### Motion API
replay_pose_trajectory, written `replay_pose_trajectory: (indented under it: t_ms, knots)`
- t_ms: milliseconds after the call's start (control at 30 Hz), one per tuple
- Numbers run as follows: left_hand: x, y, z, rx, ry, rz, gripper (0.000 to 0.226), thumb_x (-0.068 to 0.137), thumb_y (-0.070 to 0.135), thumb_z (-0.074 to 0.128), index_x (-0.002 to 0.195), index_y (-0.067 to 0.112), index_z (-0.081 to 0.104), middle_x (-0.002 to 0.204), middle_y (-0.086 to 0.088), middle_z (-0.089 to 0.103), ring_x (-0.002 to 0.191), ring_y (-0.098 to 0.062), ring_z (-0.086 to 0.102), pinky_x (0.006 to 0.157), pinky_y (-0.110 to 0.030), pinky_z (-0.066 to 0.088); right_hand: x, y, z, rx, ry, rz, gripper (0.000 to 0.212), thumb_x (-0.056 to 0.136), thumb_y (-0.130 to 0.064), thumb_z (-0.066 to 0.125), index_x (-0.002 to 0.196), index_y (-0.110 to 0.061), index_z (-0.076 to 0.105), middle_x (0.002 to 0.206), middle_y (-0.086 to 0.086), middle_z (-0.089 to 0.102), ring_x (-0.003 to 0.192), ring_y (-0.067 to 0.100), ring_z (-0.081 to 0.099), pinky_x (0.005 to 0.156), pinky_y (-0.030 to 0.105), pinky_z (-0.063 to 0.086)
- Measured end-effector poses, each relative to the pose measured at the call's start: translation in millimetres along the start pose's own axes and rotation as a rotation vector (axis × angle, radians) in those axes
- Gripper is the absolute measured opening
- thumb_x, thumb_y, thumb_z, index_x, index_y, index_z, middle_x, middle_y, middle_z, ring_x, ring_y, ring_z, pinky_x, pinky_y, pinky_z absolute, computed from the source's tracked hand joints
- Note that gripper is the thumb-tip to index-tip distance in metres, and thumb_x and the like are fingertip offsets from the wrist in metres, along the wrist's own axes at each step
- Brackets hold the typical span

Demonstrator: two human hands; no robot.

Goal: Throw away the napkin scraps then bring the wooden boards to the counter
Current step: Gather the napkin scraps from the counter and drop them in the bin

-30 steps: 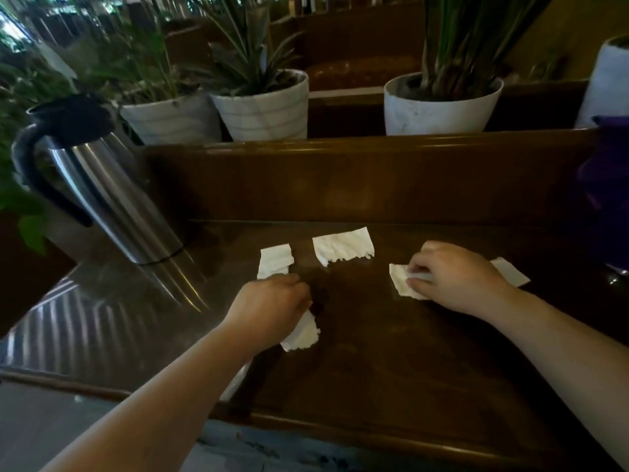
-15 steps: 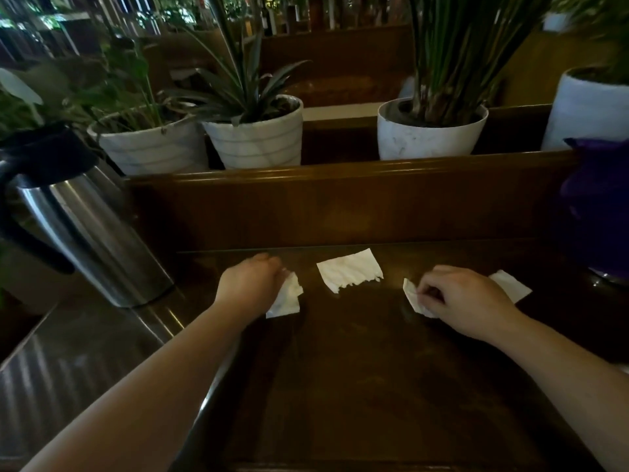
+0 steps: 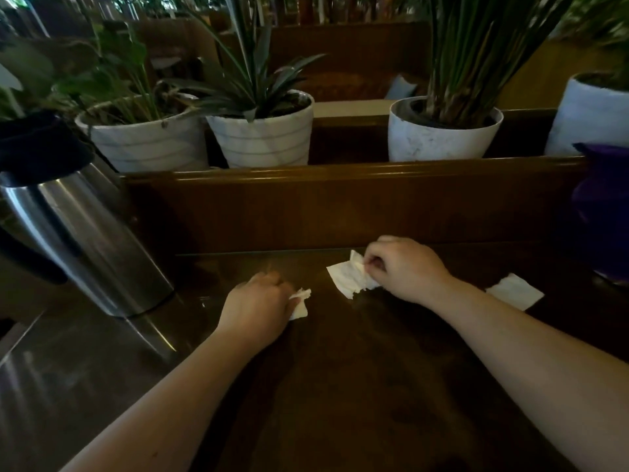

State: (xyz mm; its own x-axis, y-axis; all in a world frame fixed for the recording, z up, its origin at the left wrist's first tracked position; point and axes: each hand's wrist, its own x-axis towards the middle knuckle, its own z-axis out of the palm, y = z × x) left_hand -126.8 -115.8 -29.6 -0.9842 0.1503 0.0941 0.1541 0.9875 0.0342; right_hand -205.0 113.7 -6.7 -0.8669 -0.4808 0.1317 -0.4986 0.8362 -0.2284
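White torn napkin scraps lie on a dark wooden table (image 3: 357, 386). My left hand (image 3: 257, 303) is closed around crumpled scraps (image 3: 301, 303) that stick out at its right side. My right hand (image 3: 405, 269) pinches the edge of the middle scrap (image 3: 347, 277), with another scrap bunched in its fingers. One more scrap (image 3: 515, 291) lies flat to the right of my right forearm, untouched. No wooden boards are visible.
A steel thermos jug (image 3: 85, 233) with a black lid stands at the left on the table. A wooden partition (image 3: 340, 206) rises behind the table, with several white plant pots (image 3: 262, 134) on top. A purple vase (image 3: 602, 212) stands at the right edge.
My left hand has gathered its scrap and drawn back toward me. My right hand left the right-hand scraps' spot and moved left onto the middle scrap, leaving one piece on the table.
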Motion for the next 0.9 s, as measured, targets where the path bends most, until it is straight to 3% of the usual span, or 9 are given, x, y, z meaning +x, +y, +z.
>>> replay_pose_trajectory:
  t_ms: [133,233,333,433,667,900]
  knots:
    - [-2,-2,-2,-0.040,0.039,0.025,0.028,0.096,0.043,0.039,0.108,0.027,0.059,0.093,0.007,0.054,0.078,-0.008,0.046,0.063,-0.023,0.041,13,-16,14,-0.036,-0.082,-0.010,0.022,0.096,-0.033,0.047,0.111,-0.024,0.061,0.107,-0.004,0.057,0.087,0.010,0.052,0.065,0.025,0.039]
    - [-1,-3,-5,-0.059,0.077,0.049,0.029,0.096,0.043,0.038,0.108,0.027,0.059,0.084,0.011,0.044,0.072,-0.007,0.044,0.056,-0.021,0.036,10,-23,19,-0.075,-0.155,0.001,0.042,0.091,-0.050,0.051,0.124,-0.023,0.056,0.115,-0.004,0.055,0.101,0.015,0.055,0.076,0.030,0.047]
    - [3,-1,-8,-0.069,0.124,0.092,0.029,0.096,0.043,0.038,0.106,0.026,0.060,0.083,0.009,0.050,0.069,-0.007,0.048,0.054,-0.021,0.039,2,-23,22,-0.139,-0.134,-0.028,0.037,0.090,-0.049,0.054,0.118,-0.024,0.060,0.114,-0.003,0.057,0.105,0.017,0.055,0.078,0.032,0.048]
    - [10,8,-9,-0.100,0.181,0.157,0.034,0.094,0.044,0.036,0.103,0.024,0.062,0.083,0.006,0.058,0.069,-0.009,0.053,0.056,-0.025,0.048,-11,-15,19,-0.115,-0.075,-0.023,0.023,0.094,-0.040,0.051,0.109,-0.025,0.061,0.107,-0.004,0.059,0.100,0.015,0.057,0.079,0.032,0.049]
    - [36,47,-12,-0.189,0.215,0.329,0.052,0.089,0.052,0.021,0.102,0.025,0.064,0.082,0.006,0.065,0.066,-0.008,0.059,0.050,-0.025,0.049,-66,45,-23,-0.077,0.069,0.139,0.015,0.093,-0.038,0.053,0.103,-0.030,0.061,0.092,-0.014,0.052,0.079,0.002,0.050,0.066,0.021,0.039]
    - [60,100,-10,-0.213,0.210,0.429,0.050,0.090,0.052,0.021,0.102,0.026,0.062,0.081,0.007,0.062,0.065,-0.007,0.057,0.055,-0.033,0.054,-113,116,-52,-0.094,0.218,0.341,0.012,0.092,-0.037,0.055,0.096,-0.028,0.062,0.083,-0.013,0.051,0.067,0.000,0.049,0.053,0.019,0.032]
